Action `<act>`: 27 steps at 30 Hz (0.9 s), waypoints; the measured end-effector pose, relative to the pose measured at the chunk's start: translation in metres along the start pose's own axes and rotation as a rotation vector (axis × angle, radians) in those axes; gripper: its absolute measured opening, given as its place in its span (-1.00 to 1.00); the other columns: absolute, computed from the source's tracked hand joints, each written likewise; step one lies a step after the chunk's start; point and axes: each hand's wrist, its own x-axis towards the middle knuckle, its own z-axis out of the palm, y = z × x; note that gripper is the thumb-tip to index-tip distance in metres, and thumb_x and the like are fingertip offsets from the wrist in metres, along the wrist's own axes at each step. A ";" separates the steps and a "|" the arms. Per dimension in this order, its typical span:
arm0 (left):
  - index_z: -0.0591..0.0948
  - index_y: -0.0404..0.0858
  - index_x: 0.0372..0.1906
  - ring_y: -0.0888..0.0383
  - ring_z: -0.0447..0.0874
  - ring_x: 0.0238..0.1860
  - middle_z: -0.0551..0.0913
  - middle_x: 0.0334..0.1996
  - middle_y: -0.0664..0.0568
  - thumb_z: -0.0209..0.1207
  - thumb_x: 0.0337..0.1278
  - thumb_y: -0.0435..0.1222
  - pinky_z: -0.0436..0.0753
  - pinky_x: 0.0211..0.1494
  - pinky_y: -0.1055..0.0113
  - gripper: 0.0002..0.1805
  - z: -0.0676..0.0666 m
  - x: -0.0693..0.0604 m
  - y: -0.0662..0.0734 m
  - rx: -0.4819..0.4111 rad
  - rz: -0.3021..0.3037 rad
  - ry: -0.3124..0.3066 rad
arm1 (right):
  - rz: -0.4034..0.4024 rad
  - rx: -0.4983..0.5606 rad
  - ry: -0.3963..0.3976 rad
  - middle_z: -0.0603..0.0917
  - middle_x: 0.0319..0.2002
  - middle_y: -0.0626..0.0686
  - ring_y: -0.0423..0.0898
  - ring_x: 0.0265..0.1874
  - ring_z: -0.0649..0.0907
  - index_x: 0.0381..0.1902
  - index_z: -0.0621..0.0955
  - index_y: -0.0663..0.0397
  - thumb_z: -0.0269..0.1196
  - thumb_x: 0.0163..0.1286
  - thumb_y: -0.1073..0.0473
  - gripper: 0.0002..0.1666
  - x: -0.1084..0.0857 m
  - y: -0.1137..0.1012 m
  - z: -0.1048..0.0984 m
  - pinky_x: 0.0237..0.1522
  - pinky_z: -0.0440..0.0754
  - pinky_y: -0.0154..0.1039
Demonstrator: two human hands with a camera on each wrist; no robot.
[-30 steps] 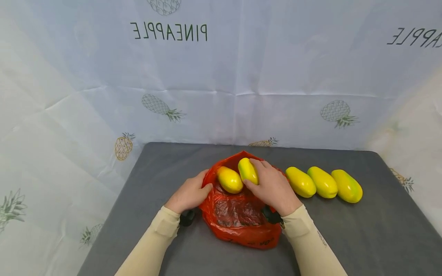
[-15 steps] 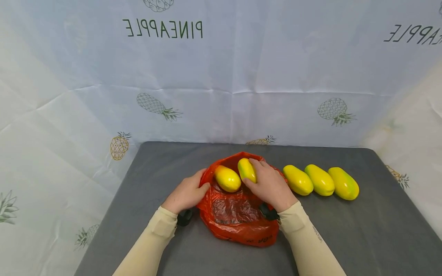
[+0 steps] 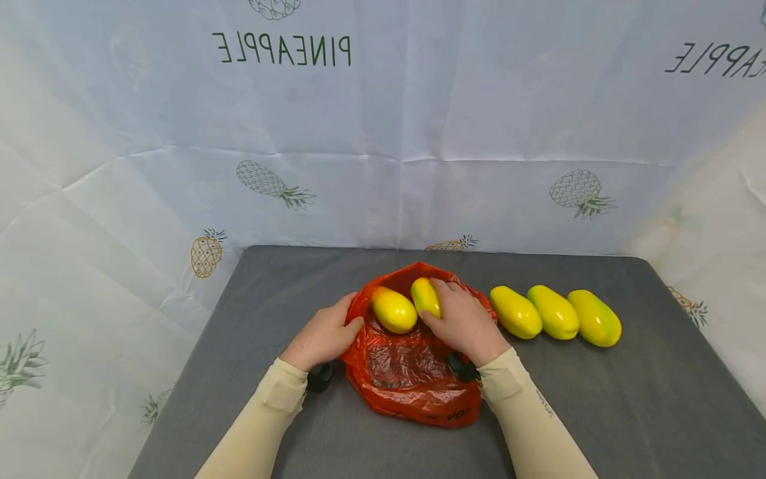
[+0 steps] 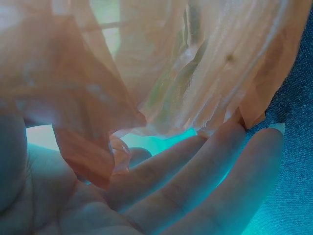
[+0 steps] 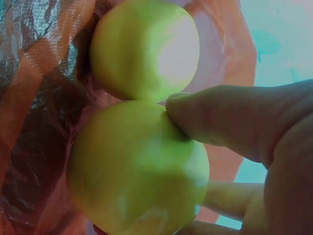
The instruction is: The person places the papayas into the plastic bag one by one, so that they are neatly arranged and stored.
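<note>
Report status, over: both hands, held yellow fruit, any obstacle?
Left hand holds red bag by edge. Right hand grips yellow fruit in bag's mouth. Second fruit close beside it; nothing else blocking.

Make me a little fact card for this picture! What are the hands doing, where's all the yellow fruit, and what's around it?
Left hand: holds the left edge of the red bag
Right hand: holds a green-tinged yellow fruit in the bag's opening
Also in the bag: another yellow fruit, beside the held one
Outside the bag: three yellow fruits, in a row to its right
Fruit I can see: five
Table: grey
Backdrop: pale cloth printed with pineapples and backwards "PINEAPPLE" words
</note>
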 end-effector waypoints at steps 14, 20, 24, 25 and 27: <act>0.27 -0.17 0.70 0.16 0.69 -0.43 0.78 -0.04 -0.07 0.13 0.63 -0.17 0.72 -0.15 0.22 -0.31 0.001 0.001 0.001 0.004 -0.006 -0.004 | 0.008 -0.001 -0.024 0.62 0.38 0.27 0.18 0.15 0.69 0.62 0.37 0.18 0.38 0.52 -0.13 -0.10 0.003 0.003 0.003 0.25 0.70 0.20; 0.28 -0.16 0.70 0.16 0.69 -0.42 0.79 -0.04 -0.06 0.13 0.63 -0.16 0.72 -0.14 0.22 -0.31 0.001 0.001 0.000 0.005 -0.014 -0.005 | 0.008 -0.003 -0.025 0.60 0.40 0.29 0.20 0.18 0.69 0.62 0.36 0.20 0.37 0.52 -0.12 -0.10 0.004 0.004 0.004 0.28 0.68 0.22; 0.28 -0.16 0.70 0.16 0.69 -0.43 0.78 -0.08 -0.04 0.13 0.63 -0.16 0.72 -0.15 0.23 -0.31 0.001 0.001 0.000 0.007 -0.012 -0.006 | 0.018 -0.004 -0.029 0.59 0.42 0.29 0.21 0.20 0.68 0.62 0.36 0.19 0.37 0.52 -0.13 -0.09 0.004 0.004 0.004 0.30 0.67 0.22; 0.27 -0.16 0.70 0.16 0.69 -0.43 0.78 -0.08 -0.04 0.13 0.63 -0.16 0.72 -0.15 0.23 -0.31 0.001 0.001 0.000 0.007 -0.011 -0.007 | 0.020 -0.004 -0.030 0.59 0.42 0.30 0.21 0.20 0.68 0.62 0.35 0.19 0.37 0.53 -0.13 -0.09 0.004 0.004 0.004 0.31 0.67 0.23; 0.27 -0.15 0.70 0.17 0.69 -0.43 0.78 -0.08 -0.03 0.13 0.63 -0.16 0.72 -0.14 0.23 -0.31 0.001 0.001 0.000 0.009 -0.010 -0.008 | 0.022 -0.003 -0.032 0.58 0.42 0.30 0.21 0.21 0.68 0.63 0.35 0.19 0.37 0.53 -0.13 -0.09 0.004 0.004 0.003 0.31 0.67 0.23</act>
